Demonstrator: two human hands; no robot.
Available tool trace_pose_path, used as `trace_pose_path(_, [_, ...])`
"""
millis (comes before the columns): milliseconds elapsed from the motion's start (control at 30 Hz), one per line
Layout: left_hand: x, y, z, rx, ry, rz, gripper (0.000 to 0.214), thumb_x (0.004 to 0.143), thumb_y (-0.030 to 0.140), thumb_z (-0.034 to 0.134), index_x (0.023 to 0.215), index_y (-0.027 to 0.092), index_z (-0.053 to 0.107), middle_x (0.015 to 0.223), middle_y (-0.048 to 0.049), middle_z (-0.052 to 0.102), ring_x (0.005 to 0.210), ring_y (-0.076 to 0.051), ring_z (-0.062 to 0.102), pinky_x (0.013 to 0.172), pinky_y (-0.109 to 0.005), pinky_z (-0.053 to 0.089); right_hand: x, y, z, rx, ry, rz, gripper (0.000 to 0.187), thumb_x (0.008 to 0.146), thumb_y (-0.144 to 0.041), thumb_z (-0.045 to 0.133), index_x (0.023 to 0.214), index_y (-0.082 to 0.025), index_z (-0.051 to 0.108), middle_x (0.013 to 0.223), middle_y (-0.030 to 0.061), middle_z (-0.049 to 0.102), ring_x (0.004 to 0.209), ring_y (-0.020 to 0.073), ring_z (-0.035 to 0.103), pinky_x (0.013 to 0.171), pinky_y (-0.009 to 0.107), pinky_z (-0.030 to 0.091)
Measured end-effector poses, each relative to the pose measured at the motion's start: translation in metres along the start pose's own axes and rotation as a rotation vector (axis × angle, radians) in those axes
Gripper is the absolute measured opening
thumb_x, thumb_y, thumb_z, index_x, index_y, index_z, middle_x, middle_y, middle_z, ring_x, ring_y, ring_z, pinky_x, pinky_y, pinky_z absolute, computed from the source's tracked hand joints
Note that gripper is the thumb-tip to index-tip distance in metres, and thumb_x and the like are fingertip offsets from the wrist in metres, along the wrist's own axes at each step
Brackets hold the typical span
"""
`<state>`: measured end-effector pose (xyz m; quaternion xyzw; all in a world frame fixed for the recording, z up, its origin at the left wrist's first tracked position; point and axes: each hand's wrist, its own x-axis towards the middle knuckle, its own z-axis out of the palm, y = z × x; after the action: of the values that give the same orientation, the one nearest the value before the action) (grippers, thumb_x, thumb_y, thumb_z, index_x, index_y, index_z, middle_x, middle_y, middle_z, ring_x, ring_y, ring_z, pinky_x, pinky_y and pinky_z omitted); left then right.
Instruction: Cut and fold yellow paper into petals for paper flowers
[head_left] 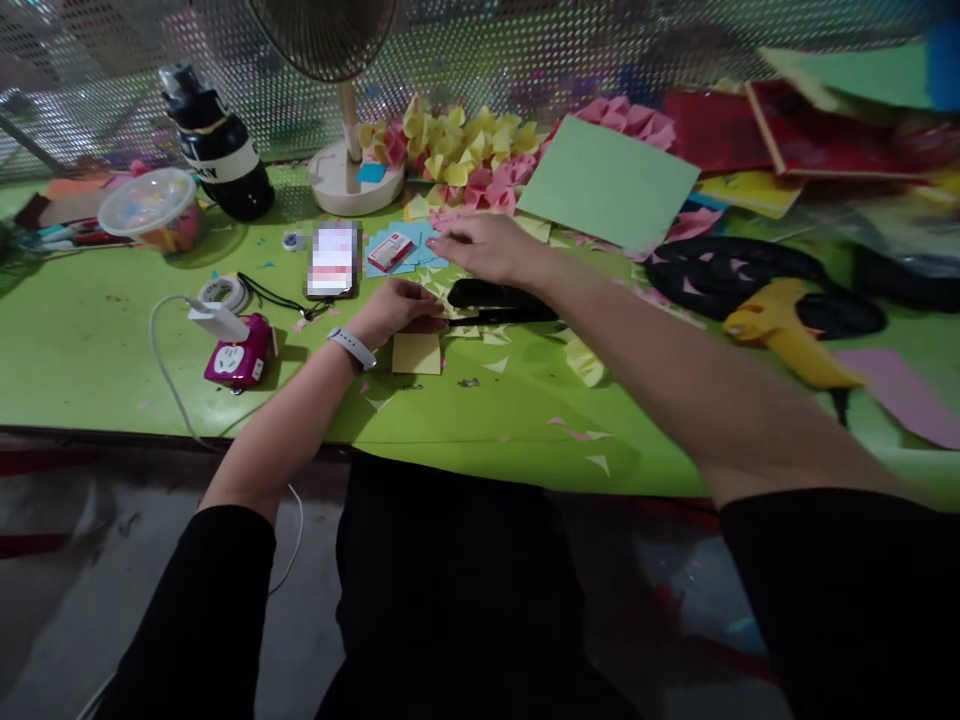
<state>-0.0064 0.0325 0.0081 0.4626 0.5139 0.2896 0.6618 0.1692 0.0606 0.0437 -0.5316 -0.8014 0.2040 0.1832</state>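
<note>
My left hand [394,308] is closed in a pinch at the front end of a black stapler [491,297]. What its fingertips hold is too dim to make out. Just below it lies a stack of square yellow paper [417,354]. Beyond the stapler, my right hand [484,247] is over the table with its fingers curled together, and anything in them is hidden. Its fingertips are beside blue paper squares [427,240], on which a small red-and-white box [391,252] rests. Yellow and pink paper scraps lie around the stapler.
Folded yellow paper flowers [465,140], a fan [356,185] and a black bottle [229,160] stand at the back. Left are a phone [332,260], a tape roll [223,293] and a purple socket adapter [241,355]. A yellow glue gun [795,335] and green card [609,180] lie right.
</note>
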Motion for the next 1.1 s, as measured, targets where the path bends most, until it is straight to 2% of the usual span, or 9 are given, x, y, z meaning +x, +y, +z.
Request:
trace_pose_path(233, [0.002,0.000,0.002,0.013,0.023,-0.008,0.022,0.074,0.003,0.080,0.070,0.011,0.060,0.070,-0.0044,0.069,0.080,-0.016,0.073,0.092,-0.038,0.058,0.014,0.011,0.029,-0.064,0.011,0.019,0.045,0.096,-0.058,0.044,0.103,-0.022,0.070,0.102,0.0138,0.071,0.092,0.0320,0.063,0.081,0.048,0.048])
trace_pose_path(433, [0.002,0.000,0.003,0.029,0.030,-0.010,0.021,0.077,0.000,0.075,0.070,0.012,0.059,0.071,-0.0048,0.069,0.086,-0.018,0.073,0.096,-0.040,0.056,0.020,0.016,0.042,-0.077,0.024,-0.001,0.043,0.099,-0.048,0.039,0.113,-0.019,0.069,0.114,0.0162,0.069,0.108,0.0355,0.060,0.092,0.053,0.047])
trace_pose_path(600, [0.001,0.002,0.004,0.049,0.040,-0.010,0.022,0.078,-0.001,0.073,0.069,0.012,0.058,0.070,-0.0045,0.069,0.081,-0.017,0.072,0.092,-0.039,0.057,0.022,0.016,0.048,-0.121,0.011,0.061,0.048,0.097,-0.040,0.040,0.128,-0.011,0.062,0.133,0.0228,0.059,0.127,0.0421,0.050,0.104,0.058,0.040])
trace_pose_path(700, [0.003,0.001,0.003,0.055,0.033,-0.001,0.022,0.078,0.000,0.074,0.069,0.012,0.058,0.070,-0.0050,0.069,0.083,-0.018,0.073,0.093,-0.039,0.057,0.025,0.020,0.050,-0.116,0.024,0.081,0.050,0.096,-0.042,0.041,0.134,-0.013,0.057,0.140,0.0210,0.055,0.131,0.0432,0.045,0.106,0.060,0.038])
trace_pose_path(833, [0.004,0.001,0.002,0.057,0.028,0.000,0.021,0.077,0.001,0.075,0.069,0.012,0.059,0.068,-0.0053,0.068,0.087,-0.020,0.073,0.095,-0.042,0.056,0.031,0.027,0.054,-0.104,0.023,0.037,0.050,0.095,-0.044,0.042,0.137,-0.020,0.054,0.137,0.0166,0.058,0.132,0.0408,0.043,0.107,0.061,0.037])
trace_pose_path(933, [0.004,0.001,0.001,0.064,0.023,0.006,0.021,0.077,0.001,0.075,0.070,0.012,0.059,0.068,-0.0048,0.067,0.088,-0.020,0.073,0.097,-0.043,0.055,0.034,0.028,0.054,-0.115,0.000,0.040,0.049,0.094,-0.043,0.043,0.134,-0.017,0.056,0.135,0.0184,0.059,0.130,0.0408,0.045,0.108,0.060,0.036])
trace_pose_path(1100, [0.004,0.001,0.001,0.099,0.016,0.020,0.020,0.080,0.001,0.072,0.070,0.012,0.059,0.067,-0.0031,0.067,0.075,-0.015,0.071,0.095,-0.042,0.056,0.033,0.023,0.051,-0.128,-0.024,0.063,0.045,0.095,-0.040,0.042,0.129,-0.016,0.059,0.132,0.0185,0.061,0.127,0.0397,0.049,0.108,0.058,0.037])
